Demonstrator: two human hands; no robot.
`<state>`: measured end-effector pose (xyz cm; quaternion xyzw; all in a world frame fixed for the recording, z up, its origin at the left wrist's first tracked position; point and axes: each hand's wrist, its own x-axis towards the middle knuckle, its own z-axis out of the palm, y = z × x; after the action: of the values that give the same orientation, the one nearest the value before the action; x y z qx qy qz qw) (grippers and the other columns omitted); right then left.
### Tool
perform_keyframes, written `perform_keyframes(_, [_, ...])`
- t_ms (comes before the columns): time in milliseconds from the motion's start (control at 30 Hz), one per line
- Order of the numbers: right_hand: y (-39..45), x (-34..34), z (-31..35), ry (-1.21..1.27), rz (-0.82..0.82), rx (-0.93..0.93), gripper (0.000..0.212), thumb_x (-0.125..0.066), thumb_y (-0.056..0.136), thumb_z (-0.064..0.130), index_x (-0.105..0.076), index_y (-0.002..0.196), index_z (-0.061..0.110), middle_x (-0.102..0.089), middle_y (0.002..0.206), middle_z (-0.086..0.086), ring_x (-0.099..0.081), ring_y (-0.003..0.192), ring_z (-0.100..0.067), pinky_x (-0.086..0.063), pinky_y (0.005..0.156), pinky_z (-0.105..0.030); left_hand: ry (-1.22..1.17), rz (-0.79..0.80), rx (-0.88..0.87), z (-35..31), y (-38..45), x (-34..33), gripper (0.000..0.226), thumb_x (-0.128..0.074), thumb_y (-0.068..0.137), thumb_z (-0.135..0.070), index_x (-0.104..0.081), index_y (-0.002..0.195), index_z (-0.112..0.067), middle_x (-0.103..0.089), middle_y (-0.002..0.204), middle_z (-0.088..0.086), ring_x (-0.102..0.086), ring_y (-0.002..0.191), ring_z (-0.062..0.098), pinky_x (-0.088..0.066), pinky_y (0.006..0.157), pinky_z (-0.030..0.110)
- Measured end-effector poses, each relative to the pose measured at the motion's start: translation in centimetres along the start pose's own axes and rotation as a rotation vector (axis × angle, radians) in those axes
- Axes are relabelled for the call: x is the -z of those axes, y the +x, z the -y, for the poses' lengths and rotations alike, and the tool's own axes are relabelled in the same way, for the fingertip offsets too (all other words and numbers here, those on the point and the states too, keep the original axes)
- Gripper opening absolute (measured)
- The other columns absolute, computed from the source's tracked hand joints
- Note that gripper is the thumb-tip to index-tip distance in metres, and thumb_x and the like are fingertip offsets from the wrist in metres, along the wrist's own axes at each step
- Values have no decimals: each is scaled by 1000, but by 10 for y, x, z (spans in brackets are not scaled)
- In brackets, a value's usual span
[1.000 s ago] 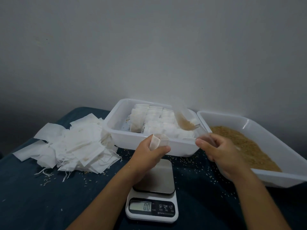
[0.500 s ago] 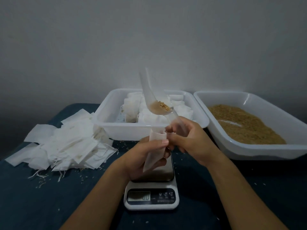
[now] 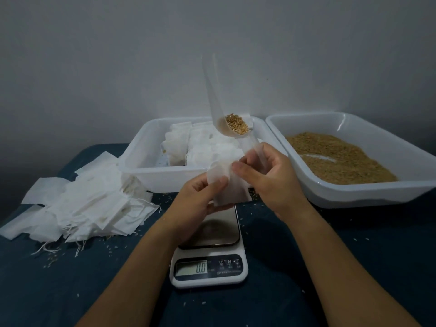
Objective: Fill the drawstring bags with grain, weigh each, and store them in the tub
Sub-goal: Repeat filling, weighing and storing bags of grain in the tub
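Pinching the mouth of a small white fabric drawstring bag (image 3: 226, 185) from both sides, two bare hands hold it in the air so its opening can be spread for filling. The left hand (image 3: 199, 204) curls round the bag's left edge, thumb on the front. The right hand (image 3: 271, 178) pinches the opposite edge with its fingertips (image 3: 238, 169) while the same hand also clamps the handle of a clear plastic scoop (image 3: 232, 123), which stands tilted upward just above the grip. Its bowl holds a small heap of golden-brown grain (image 3: 236, 124), probably kept level so nothing spills until the bag gapes open.

Directly below the grip sits a white digital kitchen scale (image 3: 210, 267) with a steel platform, reading zero, placed ready for weighing. Beyond the hands is a white plastic tub (image 3: 139, 172) packed with filled bags. Right of the grip, a second white plastic tray (image 3: 354, 197) holds the loose grain supply. Left of the grip, a heap of flat empty white bags (image 3: 77, 208) lies on the dark blue cloth (image 3: 70, 279), where stray grains are scattered.
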<state>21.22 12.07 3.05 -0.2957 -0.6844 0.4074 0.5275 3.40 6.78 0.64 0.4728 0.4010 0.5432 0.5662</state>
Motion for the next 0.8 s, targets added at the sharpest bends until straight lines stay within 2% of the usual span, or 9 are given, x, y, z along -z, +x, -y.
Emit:
perform_keyframes(67, [1,3,-5,-15,-12,-1,24,-83,84,39,-61,76,34,-66,84,-11,-63,77,-13,-59,74,-29,61,-61,-44,2,1,-1,28,-69,92,-41,-81,110,-22,-77,116,14,-73,110,27,-62,91,40])
perform_keyframes(167, [2,6,-11,-39,-46,-24,24,-83,84,43,-62,79,33,-65,79,1,-63,76,-11,-57,72,-28,122,-125,-117,4,2,-1,31,-68,97,-37,-79,106,-9,-73,109,27,-69,97,30,-54,99,55])
perform_keyframes(233, [1,7,-14,-39,-46,-45,24,-82,83,48,-63,80,33,-65,78,9,-64,76,-7,-56,71,-24,163,-171,-153,4,2,-2,33,-68,98,-35,-77,103,-4,-71,103,31,-65,93,29,-53,97,56])
perform_keyframes(333, [-1,5,-18,-59,39,-97,31,-84,80,50,-62,84,28,-66,79,9,-65,76,-8,-57,70,-24,175,-199,-155,4,3,-1,32,-66,97,-36,-79,105,-8,-76,106,23,-72,100,34,-54,102,56])
perform_keyframes(400, [-3,1,-22,-102,72,-107,31,-86,80,41,-60,82,25,-63,75,8,-61,72,-10,-55,66,-28,209,-203,-130,5,4,2,25,-64,102,-33,-80,106,-15,-79,106,16,-73,107,38,-56,102,54])
perform_keyframes(467, [-4,-3,-26,-110,50,-100,29,-86,85,27,-58,82,18,-61,71,8,-58,69,-9,-53,65,-30,261,-194,-116,4,6,9,22,-61,104,-33,-81,104,-24,-80,105,8,-74,106,33,-60,99,46])
perform_keyframes(533, [-5,-7,-28,-107,22,-101,27,-84,88,19,-59,84,12,-61,70,8,-57,67,-7,-53,64,-26,323,-198,-128,2,6,18,22,-61,105,-34,-82,103,-29,-81,104,5,-75,105,29,-60,98,47])
perform_keyframes(667, [-11,-15,-30,-97,40,-111,25,-83,89,18,-60,86,9,-63,68,13,-59,65,-1,-51,62,-19,470,-177,-164,-2,2,37,28,-61,100,-47,-80,100,-27,-78,99,10,-73,100,38,-57,94,62])
perform_keyframes(800, [-18,-24,-31,-135,58,-140,28,-85,88,21,-60,87,8,-66,71,6,-60,67,-4,-53,62,-23,571,-189,-187,0,-2,51,20,-66,100,-41,-78,90,-29,-76,87,1,-73,83,23,-63,78,50])
